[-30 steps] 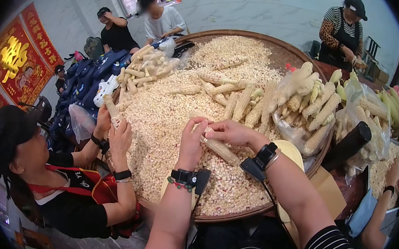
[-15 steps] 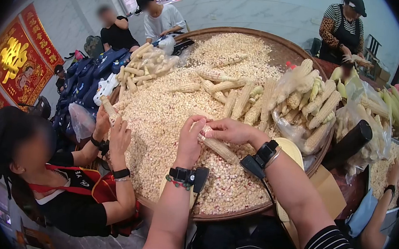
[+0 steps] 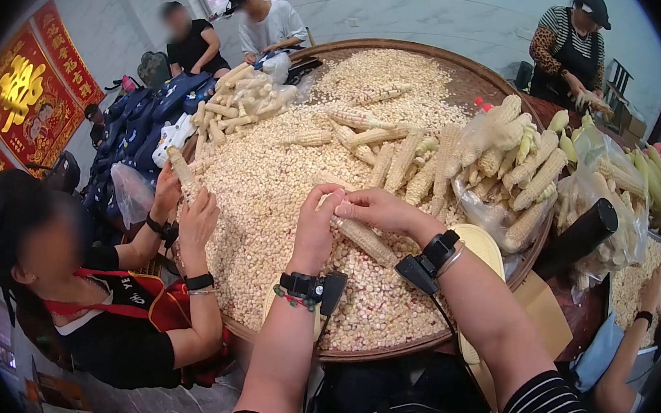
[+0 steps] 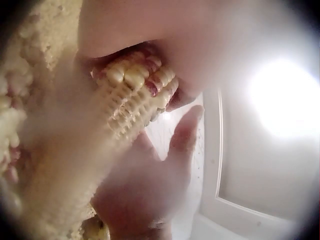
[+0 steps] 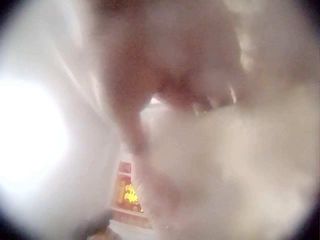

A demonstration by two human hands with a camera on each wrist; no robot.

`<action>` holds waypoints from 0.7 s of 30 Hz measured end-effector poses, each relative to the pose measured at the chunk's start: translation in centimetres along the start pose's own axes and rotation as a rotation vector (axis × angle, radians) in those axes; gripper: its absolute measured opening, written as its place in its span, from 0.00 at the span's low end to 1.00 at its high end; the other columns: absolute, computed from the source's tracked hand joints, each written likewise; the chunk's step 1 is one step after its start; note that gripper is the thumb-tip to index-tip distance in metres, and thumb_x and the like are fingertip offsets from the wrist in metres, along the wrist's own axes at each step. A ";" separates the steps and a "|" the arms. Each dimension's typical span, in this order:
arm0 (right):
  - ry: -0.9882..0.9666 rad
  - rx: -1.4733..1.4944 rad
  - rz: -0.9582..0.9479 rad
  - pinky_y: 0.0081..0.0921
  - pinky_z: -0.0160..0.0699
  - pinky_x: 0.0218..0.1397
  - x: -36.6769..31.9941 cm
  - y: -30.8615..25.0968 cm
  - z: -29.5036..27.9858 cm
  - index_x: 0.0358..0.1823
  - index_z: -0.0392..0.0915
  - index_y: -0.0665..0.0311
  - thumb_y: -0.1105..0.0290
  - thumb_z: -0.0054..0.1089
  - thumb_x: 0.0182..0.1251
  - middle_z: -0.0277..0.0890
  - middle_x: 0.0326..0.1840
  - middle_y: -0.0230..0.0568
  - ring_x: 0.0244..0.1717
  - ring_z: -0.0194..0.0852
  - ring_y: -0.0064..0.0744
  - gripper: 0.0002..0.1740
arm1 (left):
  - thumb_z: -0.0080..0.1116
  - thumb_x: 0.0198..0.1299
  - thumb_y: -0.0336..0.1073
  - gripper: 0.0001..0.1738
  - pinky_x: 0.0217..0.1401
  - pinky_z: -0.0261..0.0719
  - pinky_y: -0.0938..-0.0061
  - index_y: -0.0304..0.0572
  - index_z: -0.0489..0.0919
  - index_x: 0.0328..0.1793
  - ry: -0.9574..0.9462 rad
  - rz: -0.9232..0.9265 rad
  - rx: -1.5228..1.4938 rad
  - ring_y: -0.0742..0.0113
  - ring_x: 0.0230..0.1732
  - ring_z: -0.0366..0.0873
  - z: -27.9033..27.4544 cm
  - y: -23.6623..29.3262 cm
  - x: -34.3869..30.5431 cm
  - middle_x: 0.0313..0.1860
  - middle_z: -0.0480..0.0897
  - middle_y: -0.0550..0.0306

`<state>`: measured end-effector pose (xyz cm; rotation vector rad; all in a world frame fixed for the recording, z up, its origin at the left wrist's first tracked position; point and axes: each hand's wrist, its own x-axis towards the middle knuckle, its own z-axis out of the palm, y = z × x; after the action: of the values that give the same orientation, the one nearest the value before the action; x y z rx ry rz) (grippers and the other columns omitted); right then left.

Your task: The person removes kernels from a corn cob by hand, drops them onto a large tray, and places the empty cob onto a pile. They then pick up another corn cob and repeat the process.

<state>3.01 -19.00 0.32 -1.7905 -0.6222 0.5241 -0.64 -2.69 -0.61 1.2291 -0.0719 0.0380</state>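
Observation:
Both hands are on one corn cob [image 3: 366, 243], held slantwise above the loose kernels. My left hand [image 3: 318, 225] grips its upper end, with fingers curled over the tip. My right hand [image 3: 384, 210] holds the same cob from the other side, its fingertips close to the left ones. In the left wrist view, the cob [image 4: 127, 107] has white and purple kernels left only near the gripped end; the rest is stripped rows. Behind it the right hand [image 4: 142, 190] shows with its thumb raised. The right wrist view is blurred.
A large round tray [image 3: 444, 344] holds a heap of kernels [image 3: 260, 200]. Whole cobs [image 3: 401, 161] lie beyond my hands; a plastic bag of cobs [image 3: 506, 175] stands at right. Stripped cobs [image 3: 241, 108] pile at far left. A person [image 3: 103, 289] at left holds another cob.
My hands stay on the cob with small finger shifts; its upper end now shows less between them. A person at the back lowers a hand from the face.

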 end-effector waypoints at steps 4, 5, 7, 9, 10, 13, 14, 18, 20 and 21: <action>0.014 -0.052 -0.082 0.23 0.70 0.45 -0.4 -0.1 -0.1 0.58 0.79 0.60 0.46 0.57 0.68 0.79 0.38 0.30 0.39 0.68 0.18 0.28 | 0.57 0.65 0.36 0.10 0.52 0.70 0.78 0.39 0.77 0.48 -0.005 -0.017 -0.031 0.74 0.46 0.72 -0.2 -0.2 0.1 0.43 0.78 0.60; 0.029 -0.059 -0.149 0.24 0.71 0.42 -0.4 -0.1 -0.1 0.56 0.80 0.60 0.44 0.56 0.68 0.79 0.35 0.31 0.36 0.69 0.20 0.28 | 0.57 0.65 0.36 0.10 0.52 0.70 0.77 0.39 0.77 0.48 -0.015 0.000 -0.013 0.73 0.46 0.72 -0.2 -0.3 0.1 0.43 0.78 0.60; 0.012 -0.064 -0.153 0.24 0.71 0.44 -0.2 0.1 -0.3 0.57 0.79 0.60 0.45 0.56 0.68 0.79 0.36 0.32 0.37 0.70 0.20 0.28 | 0.57 0.65 0.36 0.10 0.52 0.70 0.77 0.39 0.77 0.48 -0.023 0.018 0.005 0.73 0.45 0.72 -0.2 -0.1 0.1 0.42 0.78 0.60; 0.000 -0.062 -0.144 0.25 0.71 0.45 -0.5 0.2 -0.3 0.57 0.79 0.60 0.46 0.56 0.69 0.80 0.37 0.32 0.38 0.70 0.21 0.27 | 0.57 0.65 0.36 0.10 0.49 0.71 0.78 0.39 0.76 0.48 -0.009 -0.008 -0.015 0.74 0.43 0.73 -0.1 -0.1 0.0 0.41 0.78 0.59; 0.002 -0.065 -0.157 0.25 0.71 0.46 -0.5 0.1 -0.4 0.57 0.79 0.60 0.46 0.56 0.69 0.80 0.38 0.33 0.39 0.70 0.21 0.27 | 0.57 0.65 0.36 0.10 0.49 0.71 0.78 0.39 0.76 0.48 -0.013 -0.019 -0.016 0.74 0.43 0.73 -0.1 -0.1 0.0 0.41 0.78 0.59; -0.059 -0.039 -0.081 0.19 0.68 0.45 -0.3 0.3 -0.7 0.67 0.70 0.62 0.54 0.55 0.72 0.77 0.44 0.26 0.40 0.64 0.14 0.28 | 0.57 0.65 0.35 0.11 0.44 0.74 0.78 0.39 0.76 0.49 -0.022 -0.048 -0.055 0.74 0.40 0.75 0.1 -0.1 -0.1 0.41 0.79 0.58; -0.094 -0.027 -0.109 0.18 0.68 0.44 -0.5 0.1 -0.8 0.67 0.69 0.63 0.54 0.55 0.72 0.76 0.44 0.26 0.40 0.63 0.14 0.28 | 0.56 0.65 0.35 0.11 0.42 0.75 0.79 0.38 0.75 0.50 -0.019 -0.046 -0.082 0.74 0.40 0.76 0.2 0.0 -0.1 0.41 0.80 0.57; -0.163 -0.091 -0.146 0.19 0.67 0.43 -0.3 0.2 -1.2 0.68 0.68 0.64 0.54 0.57 0.71 0.75 0.41 0.26 0.39 0.62 0.13 0.30 | 0.56 0.65 0.34 0.12 0.39 0.76 0.80 0.38 0.75 0.51 0.009 -0.042 -0.110 0.73 0.39 0.77 0.1 -0.2 0.3 0.43 0.81 0.55; -0.150 -0.090 -0.126 0.19 0.67 0.43 -0.7 -0.1 -1.3 0.67 0.68 0.64 0.55 0.58 0.70 0.75 0.41 0.27 0.39 0.63 0.14 0.30 | 0.56 0.65 0.34 0.11 0.39 0.76 0.80 0.38 0.75 0.51 0.006 -0.049 -0.112 0.74 0.39 0.77 0.3 -0.1 0.2 0.43 0.81 0.56; -0.144 -0.093 -0.118 0.19 0.67 0.43 -0.8 -0.1 -1.3 0.67 0.68 0.65 0.55 0.60 0.69 0.75 0.41 0.27 0.40 0.64 0.15 0.31 | 0.56 0.65 0.34 0.11 0.39 0.76 0.80 0.39 0.75 0.51 0.008 -0.044 -0.110 0.74 0.39 0.77 0.3 0.0 0.1 0.43 0.81 0.56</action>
<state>3.23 -20.45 0.86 -1.8011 -0.8594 0.5543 -0.51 -2.96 -0.45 1.1199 -0.0393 0.0006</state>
